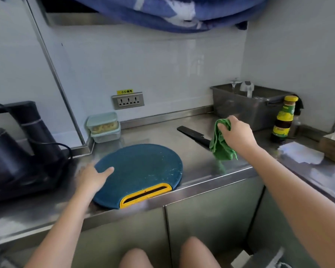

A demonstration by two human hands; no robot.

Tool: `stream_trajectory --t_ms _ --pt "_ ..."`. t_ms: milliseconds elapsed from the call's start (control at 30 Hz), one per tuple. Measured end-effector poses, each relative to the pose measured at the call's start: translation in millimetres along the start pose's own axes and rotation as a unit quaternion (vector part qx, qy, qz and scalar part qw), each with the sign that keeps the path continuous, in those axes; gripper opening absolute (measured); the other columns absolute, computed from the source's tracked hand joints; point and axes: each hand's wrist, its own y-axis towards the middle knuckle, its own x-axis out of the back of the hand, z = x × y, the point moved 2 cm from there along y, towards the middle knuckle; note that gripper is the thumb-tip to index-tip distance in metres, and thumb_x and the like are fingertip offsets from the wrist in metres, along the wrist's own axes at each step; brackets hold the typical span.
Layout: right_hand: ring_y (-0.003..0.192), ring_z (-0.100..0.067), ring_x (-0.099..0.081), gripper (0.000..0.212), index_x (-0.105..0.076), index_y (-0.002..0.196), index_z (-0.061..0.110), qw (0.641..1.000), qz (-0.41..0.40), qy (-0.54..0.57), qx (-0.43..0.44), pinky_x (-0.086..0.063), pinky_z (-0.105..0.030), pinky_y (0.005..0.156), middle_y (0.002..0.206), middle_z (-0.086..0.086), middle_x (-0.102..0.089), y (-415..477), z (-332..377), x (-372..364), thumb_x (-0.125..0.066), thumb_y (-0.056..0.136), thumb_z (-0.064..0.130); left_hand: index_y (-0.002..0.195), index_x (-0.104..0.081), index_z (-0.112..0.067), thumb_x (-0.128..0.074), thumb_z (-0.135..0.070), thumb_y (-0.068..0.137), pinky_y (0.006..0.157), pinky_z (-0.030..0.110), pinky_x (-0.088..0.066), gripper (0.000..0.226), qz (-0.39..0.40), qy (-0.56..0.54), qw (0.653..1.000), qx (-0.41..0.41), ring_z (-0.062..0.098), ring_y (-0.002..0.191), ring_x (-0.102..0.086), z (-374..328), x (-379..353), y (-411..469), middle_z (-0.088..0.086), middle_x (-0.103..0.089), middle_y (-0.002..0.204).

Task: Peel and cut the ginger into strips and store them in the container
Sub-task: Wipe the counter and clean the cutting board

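A round dark blue cutting board [143, 169] with a yellow handle slot lies at the front edge of the steel counter, with small pale scraps on it. My left hand [92, 177] rests on its left rim, fingers spread. My right hand [237, 133] holds a green cloth [219, 143] lifted above the counter. A black knife [192, 134] lies behind the cloth, partly hidden by it. Two stacked lidded containers [103, 126] stand at the back wall; the top one holds pale yellow strips.
A black kettle on its base [14, 151] fills the left side. A steel tub [248, 105] and a sauce bottle [282, 118] stand at the back right. White paper [300, 152] lies at the right. A wall socket [128, 100] sits above the counter.
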Motion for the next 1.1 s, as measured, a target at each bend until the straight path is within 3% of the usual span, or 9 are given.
stream_trajectory --t_ms 100,267,367,500,600,800,900,1000,1100 --pt "0.099 -0.04 -0.055 0.031 -0.048 0.121 0.003 0.999 0.026 0.013 0.035 -0.04 -0.037 0.078 0.111 -0.022 -0.057 -8 3 -20 -0.051 0.098 0.025 0.14 -0.041 -0.022 -0.071 -0.057 0.072 0.107 0.039 -0.034 0.083 0.104 0.093 0.982 -0.13 0.023 0.133 -0.037 -15 -3 -24 0.003 -0.037 0.148" --pt "0.12 -0.032 -0.048 0.069 -0.05 0.133 0.012 0.916 0.346 -0.2 0.039 -0.044 -0.036 0.094 0.132 -0.013 -0.047 -32 -12 -49 -0.067 0.082 0.056 0.151 -0.017 -0.03 -0.073 -0.056 0.07 0.116 0.031 -0.018 0.102 0.214 0.263 0.905 -0.256 0.013 0.144 -0.014 2 -26 -63 -0.008 -0.01 0.158" --pt "0.135 -0.032 -0.035 0.072 -0.04 0.144 0.024 0.955 0.27 -0.097 0.07 -0.034 -0.043 0.11 0.149 -0.01 -0.035 -38 -14 -66 -0.058 0.086 0.062 0.15 -0.017 -0.031 -0.057 -0.053 0.087 0.114 0.024 -0.017 0.079 0.176 0.316 0.882 -0.302 0.009 0.144 -0.015 15 -23 -63 -0.01 -0.013 0.158" --pt "0.15 -0.029 -0.005 0.069 -0.022 0.151 0.043 0.93 0.303 -0.163 0.131 -0.013 -0.048 0.119 0.163 0.002 -0.006 -44 -25 -94 -0.044 0.09 0.067 0.145 -0.031 -0.033 -0.057 -0.031 0.093 0.103 0.025 -0.036 0.059 0.131 0.27 0.88 -0.368 0.012 0.127 -0.048 3 0 -57 -0.008 -0.046 0.144" --pt "0.15 -0.017 -0.002 0.067 -0.025 0.15 0.043 0.924 0.343 -0.116 0.124 -0.009 -0.039 0.12 0.162 0.01 -0.011 -35 -41 -88 -0.048 0.09 0.063 0.141 -0.041 -0.035 -0.06 -0.019 0.091 0.087 0.029 -0.048 0.056 0.068 0.19 0.897 -0.394 0.015 0.1 -0.065 -10 15 -47 -0.014 -0.059 0.127" --pt "0.15 -0.015 -0.005 0.062 -0.028 0.149 0.043 0.935 0.298 -0.144 0.125 -0.013 -0.035 0.118 0.161 0.01 -0.017 -33 -46 -97 -0.047 0.092 0.06 0.128 -0.059 -0.026 -0.075 -0.016 0.078 0.073 0.029 -0.058 0.054 0.063 0.227 0.86 -0.453 0.011 0.099 -0.067 21 -1 -42 -0.01 -0.065 0.12" --pt "0.15 -0.017 -0.007 0.06 -0.028 0.149 0.042 0.938 0.283 -0.156 0.125 -0.017 -0.037 0.118 0.161 0.009 -0.019 -31 -42 -101 -0.044 0.094 0.06 0.124 -0.062 -0.019 -0.059 -0.034 0.083 0.084 0.031 -0.051 0.043 0.041 0.266 0.829 -0.489 0.016 0.107 -0.064 43 -7 -48 0.0 -0.063 0.123" --pt "0.15 -0.02 -0.007 0.06 -0.028 0.15 0.041 0.937 0.284 -0.161 0.122 -0.017 -0.038 0.118 0.161 0.007 -0.019 -33 -40 -104 -0.043 0.095 0.059 0.139 -0.044 -0.032 -0.031 -0.058 0.094 0.109 0.02 -0.026 0.054 0.084 0.253 0.852 -0.451 0.014 0.13 -0.043 67 -8 -59 -0.003 -0.045 0.143" --pt "0.15 -0.02 -0.007 0.061 -0.028 0.15 0.04 0.937 0.284 -0.167 0.114 -0.017 -0.039 0.118 0.161 0.007 -0.019 -35 -40 -105 -0.04 0.095 0.061 0.147 -0.011 -0.047 -0.068 -0.036 0.085 0.113 0.015 -0.009 0.085 0.124 0.245 0.852 -0.446 0.01 0.138 -0.029 86 -3 -57 -0.008 -0.031 0.15"
